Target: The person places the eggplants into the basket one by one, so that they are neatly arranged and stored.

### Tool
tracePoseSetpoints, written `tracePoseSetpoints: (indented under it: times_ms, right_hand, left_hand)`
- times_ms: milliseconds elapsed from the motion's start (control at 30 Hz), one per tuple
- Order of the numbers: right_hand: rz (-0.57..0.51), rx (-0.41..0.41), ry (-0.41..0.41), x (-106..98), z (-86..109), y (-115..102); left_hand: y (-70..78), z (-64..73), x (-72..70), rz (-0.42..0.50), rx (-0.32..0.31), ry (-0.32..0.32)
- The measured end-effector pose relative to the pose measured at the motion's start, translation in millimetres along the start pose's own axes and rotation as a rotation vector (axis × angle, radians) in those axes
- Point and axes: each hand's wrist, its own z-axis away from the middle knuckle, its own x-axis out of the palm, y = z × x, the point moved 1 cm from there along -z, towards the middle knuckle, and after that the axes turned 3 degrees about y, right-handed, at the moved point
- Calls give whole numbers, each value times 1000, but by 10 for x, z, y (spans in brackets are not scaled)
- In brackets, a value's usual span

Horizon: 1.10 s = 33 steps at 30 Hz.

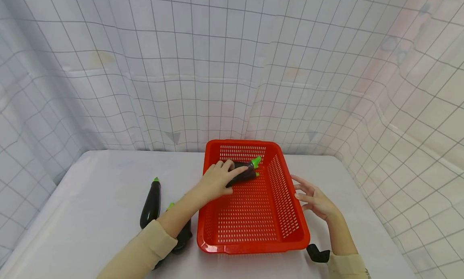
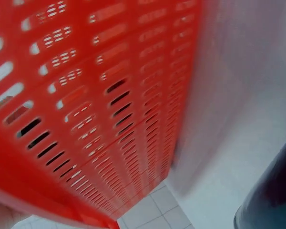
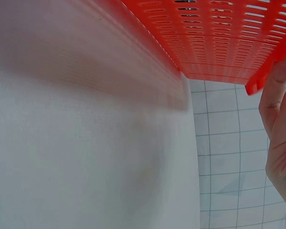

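A red plastic basket [image 1: 253, 246] with slotted walls stands in the middle of the table. My left hand [image 1: 217, 180] reaches inside it and grips a dark eggplant [image 1: 251, 165] with a green cap, its index finger stretched along the side. Another eggplant [image 1: 247, 176] lies beside that one on the basket floor, partly covered by the hand. The right hand [image 1: 318, 200] is at the basket's right rim, its fingers loosely bent and touching the outside. The right wrist view shows these fingers [image 3: 274, 90] against the red rim.
Left of the basket, one eggplant [image 1: 150, 204] lies on the white table [image 1: 108, 198]. More dark eggplants [image 1: 185, 234] lie partly hidden under the left forearm. A black object [image 1: 318, 253] is beside the right wrist. Grid-patterned white curtains surround the table's back and sides.
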Motion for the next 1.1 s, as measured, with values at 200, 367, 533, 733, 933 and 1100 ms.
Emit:
tracePoseSetpoints:
  times_ms: [200,367,533,733,933,1100]
  right_hand:
    - [-3,1,0,-9,-3,10]
    - [-6,4,1,-9,-5,14]
    - [-4,7,2,-5,-2,11]
    - [-14,0,-7,-6,0,3]
    - [-27,-2,-13,-4,-1,2]
    - [-28,2,-6,-1,1,10]
  left_hand:
    - [30,-43,162,-264,88,-23]
    - [14,-81,300,-379,146,-61]
    - [-6,-126,420,-402,183,-112]
    - [-12,-186,534,-453,228,-166]
    - [-6,-205,597,-520,232,-220]
    - [-7,-204,630,-541,217,-287]
